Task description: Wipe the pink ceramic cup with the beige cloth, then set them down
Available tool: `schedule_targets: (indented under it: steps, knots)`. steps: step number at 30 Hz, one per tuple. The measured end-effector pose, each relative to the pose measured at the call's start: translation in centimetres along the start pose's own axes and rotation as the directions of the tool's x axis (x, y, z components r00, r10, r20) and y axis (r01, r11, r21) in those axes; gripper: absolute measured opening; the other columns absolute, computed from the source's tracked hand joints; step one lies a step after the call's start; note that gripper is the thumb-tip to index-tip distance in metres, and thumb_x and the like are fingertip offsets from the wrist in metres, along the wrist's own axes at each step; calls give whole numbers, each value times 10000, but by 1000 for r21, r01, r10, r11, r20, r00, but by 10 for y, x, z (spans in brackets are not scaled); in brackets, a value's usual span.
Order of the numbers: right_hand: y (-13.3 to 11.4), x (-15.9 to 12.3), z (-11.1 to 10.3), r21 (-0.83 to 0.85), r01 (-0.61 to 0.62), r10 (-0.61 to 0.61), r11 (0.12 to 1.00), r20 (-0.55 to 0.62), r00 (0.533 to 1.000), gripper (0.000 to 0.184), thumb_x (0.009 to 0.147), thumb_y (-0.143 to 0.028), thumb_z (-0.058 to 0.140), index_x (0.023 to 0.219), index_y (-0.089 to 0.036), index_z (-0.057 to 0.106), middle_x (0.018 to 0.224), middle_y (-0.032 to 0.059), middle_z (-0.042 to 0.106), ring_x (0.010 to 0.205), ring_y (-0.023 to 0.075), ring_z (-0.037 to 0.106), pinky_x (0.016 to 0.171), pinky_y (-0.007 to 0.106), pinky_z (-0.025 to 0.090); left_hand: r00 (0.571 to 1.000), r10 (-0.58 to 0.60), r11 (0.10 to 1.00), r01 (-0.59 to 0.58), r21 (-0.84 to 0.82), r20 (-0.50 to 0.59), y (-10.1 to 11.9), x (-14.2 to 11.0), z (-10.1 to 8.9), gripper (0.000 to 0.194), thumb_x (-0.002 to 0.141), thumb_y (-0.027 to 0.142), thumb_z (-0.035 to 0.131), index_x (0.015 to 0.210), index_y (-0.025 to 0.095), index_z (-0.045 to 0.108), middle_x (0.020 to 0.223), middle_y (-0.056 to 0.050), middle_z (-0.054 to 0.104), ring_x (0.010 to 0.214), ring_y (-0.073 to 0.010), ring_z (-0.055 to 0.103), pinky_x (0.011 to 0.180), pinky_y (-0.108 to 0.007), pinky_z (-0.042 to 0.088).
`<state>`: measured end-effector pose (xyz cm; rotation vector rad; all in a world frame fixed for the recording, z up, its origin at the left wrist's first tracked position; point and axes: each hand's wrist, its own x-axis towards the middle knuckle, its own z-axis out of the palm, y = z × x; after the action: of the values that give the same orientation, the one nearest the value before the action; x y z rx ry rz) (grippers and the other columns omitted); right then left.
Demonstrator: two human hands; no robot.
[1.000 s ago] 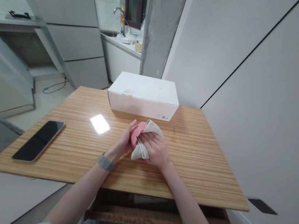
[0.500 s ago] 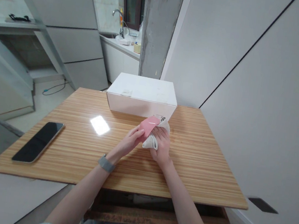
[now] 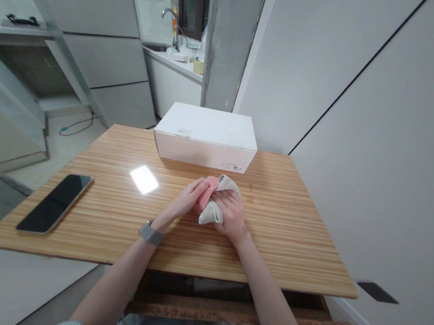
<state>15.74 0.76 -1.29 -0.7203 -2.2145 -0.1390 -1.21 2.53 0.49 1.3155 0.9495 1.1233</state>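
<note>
My left hand is closed on a smooth pink object, whose kind I cannot make out because fingers and fabric cover much of it. A folded off-white cloth lies against the pink object's right side. My right hand grips this cloth and presses it to the pink surface, fingers laid over the fabric. Both hands are close together above the middle of the wooden table, just in front of a white box.
A black-screened phone lies at the table's left. Below the front edge, a drawer stands partly pulled out. A white wall panel rises on the right. Behind are a grey pillar and a sink tap.
Both hands have come slightly down toward me with the pink object and cloth. The pink object has tilted and is more covered, and the box's printed label now shows.
</note>
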Motion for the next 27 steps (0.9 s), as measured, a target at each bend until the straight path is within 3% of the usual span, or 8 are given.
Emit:
schedule_targets:
  steps: [4, 7, 10, 14, 17, 19, 24, 27]
  knots:
    - [4, -4, -1, -1, -106, 105, 994, -75, 992, 385, 835, -313, 390, 1119, -146, 590, 1029, 135, 675, 979, 275, 618, 903, 450, 445, 994, -51, 990, 62, -125, 94, 2, -7, 6, 382, 814, 471, 596, 1061, 180, 599, 1020, -51, 641, 937, -171, 566, 839, -283, 440]
    - [5, -5, -1, 13, -157, 157, 987, -166, 974, 385, 828, -288, 379, 1129, -152, 576, 1046, 133, 666, 1005, 285, 607, 905, 476, 436, 988, -46, 961, 84, -265, 147, 0, -11, 8, 335, 758, 380, 691, 1002, 189, 564, 995, -40, 637, 895, -148, 580, 815, -268, 446]
    - [1, -5, -1, -28, -93, 87, 995, -173, 981, 396, 836, -302, 373, 1134, -139, 577, 1028, 140, 672, 976, 281, 617, 882, 462, 446, 984, -66, 924, 123, -361, 166, -3, -10, 9, 352, 690, 334, 755, 940, 188, 555, 919, -11, 643, 839, -138, 592, 781, -264, 460]
    - [-6, -3, 0, -95, 78, -85, 992, -69, 994, 414, 859, -302, 356, 1161, -128, 580, 1030, 140, 683, 953, 260, 632, 873, 423, 460, 977, -183, 868, 215, -448, 113, -8, -4, 7, 393, 791, 512, 593, 928, 146, 629, 897, -56, 666, 922, -189, 597, 874, -326, 456]
    - [-8, -2, -1, -82, 108, -111, 991, -41, 993, 423, 866, -312, 344, 1165, -127, 578, 1040, 136, 684, 961, 252, 635, 880, 413, 465, 991, -131, 936, 122, -330, -3, -10, -1, 7, 315, 790, 459, 616, 864, 157, 667, 944, -53, 680, 1008, -193, 572, 975, -314, 391]
    - [-6, -3, -1, -66, 82, -85, 994, -43, 995, 431, 869, -332, 334, 1158, -129, 581, 1034, 137, 683, 962, 256, 635, 885, 419, 462, 998, -66, 974, 61, -218, -16, -8, -1, 7, 278, 797, 428, 621, 863, 164, 678, 966, -45, 682, 1018, -197, 565, 985, -315, 377]
    - [-2, -8, -2, -17, 21, -23, 1000, -90, 996, 366, 866, -325, 377, 1088, -140, 603, 966, 129, 688, 925, 256, 638, 864, 414, 453, 999, -8, 993, 15, -115, 53, 1, -8, 8, 312, 845, 429, 564, 1003, 176, 657, 1019, -32, 665, 1027, -192, 551, 935, -295, 397]
    - [-2, -10, -1, 36, -83, 87, 996, -153, 984, 314, 872, -328, 376, 995, -166, 616, 885, 108, 684, 854, 255, 635, 815, 415, 454, 988, -11, 989, 33, -142, 153, 5, -12, 5, 312, 798, 366, 644, 1047, 180, 618, 1030, -38, 647, 992, -182, 559, 862, -269, 424]
